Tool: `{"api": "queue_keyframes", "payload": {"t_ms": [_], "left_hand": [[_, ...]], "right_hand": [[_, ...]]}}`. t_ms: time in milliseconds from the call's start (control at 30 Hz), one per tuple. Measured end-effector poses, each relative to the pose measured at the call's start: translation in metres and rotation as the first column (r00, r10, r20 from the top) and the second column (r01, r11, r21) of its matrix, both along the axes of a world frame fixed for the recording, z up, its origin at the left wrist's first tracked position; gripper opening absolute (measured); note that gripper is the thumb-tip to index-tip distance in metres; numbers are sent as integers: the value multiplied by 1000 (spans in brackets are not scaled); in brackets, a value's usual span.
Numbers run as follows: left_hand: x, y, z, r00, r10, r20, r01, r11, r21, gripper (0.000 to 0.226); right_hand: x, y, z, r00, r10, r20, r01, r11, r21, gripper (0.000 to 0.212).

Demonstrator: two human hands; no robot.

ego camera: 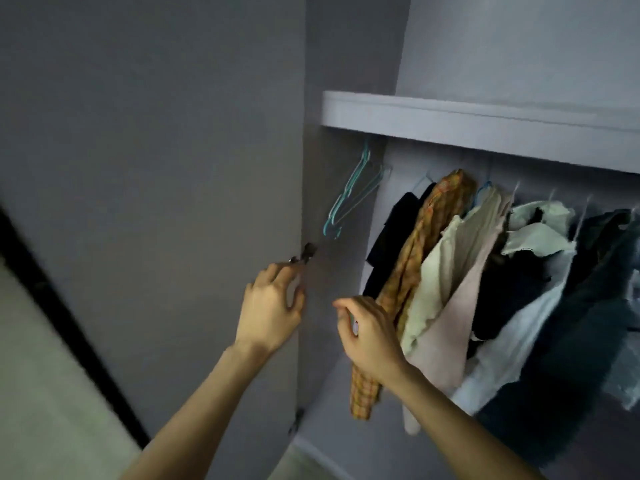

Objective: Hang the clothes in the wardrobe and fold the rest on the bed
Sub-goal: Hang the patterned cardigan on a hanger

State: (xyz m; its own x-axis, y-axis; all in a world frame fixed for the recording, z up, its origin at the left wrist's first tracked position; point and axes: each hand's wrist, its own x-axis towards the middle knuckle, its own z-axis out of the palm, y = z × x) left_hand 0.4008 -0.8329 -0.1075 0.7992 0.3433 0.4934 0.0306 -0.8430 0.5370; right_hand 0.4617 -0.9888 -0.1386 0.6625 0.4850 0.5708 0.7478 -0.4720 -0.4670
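Head view, wardrobe interior. Item: empty teal hangers (349, 199), far left on the rail under the shelf (485, 119). Item: hung clothes, plaid garment (415, 258) to dark pieces at right. Left hand (270, 313): grip loosely curled at the door edge (301, 202) near a hinge (306, 252), holding nothing visible. Right hand (367, 337): grip pinched together; contents cannot be told. Advice: likely fetching a hanger; lift its hook straight off, steadying neighbours.
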Motion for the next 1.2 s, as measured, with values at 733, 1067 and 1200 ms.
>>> {"api": "queue_keyframes", "payload": {"t_ms": [733, 1067, 1200], "left_hand": [[-648, -184, -207, 75, 752, -655, -938, -170, -303, 39], [-791, -252, -366, 162, 164, -973, -985, 77, -152, 78], [-809, -253, -395, 126, 176, -976, -974, 210, -88, 50]], "right_hand": [[-520, 38, -171, 170, 739, -652, -943, -70, -326, 29], [-687, 13, -299, 162, 595, -787, -741, -453, -495, 37], [-699, 11, -330, 202, 601, -773, -704, -459, -541, 43]]}}
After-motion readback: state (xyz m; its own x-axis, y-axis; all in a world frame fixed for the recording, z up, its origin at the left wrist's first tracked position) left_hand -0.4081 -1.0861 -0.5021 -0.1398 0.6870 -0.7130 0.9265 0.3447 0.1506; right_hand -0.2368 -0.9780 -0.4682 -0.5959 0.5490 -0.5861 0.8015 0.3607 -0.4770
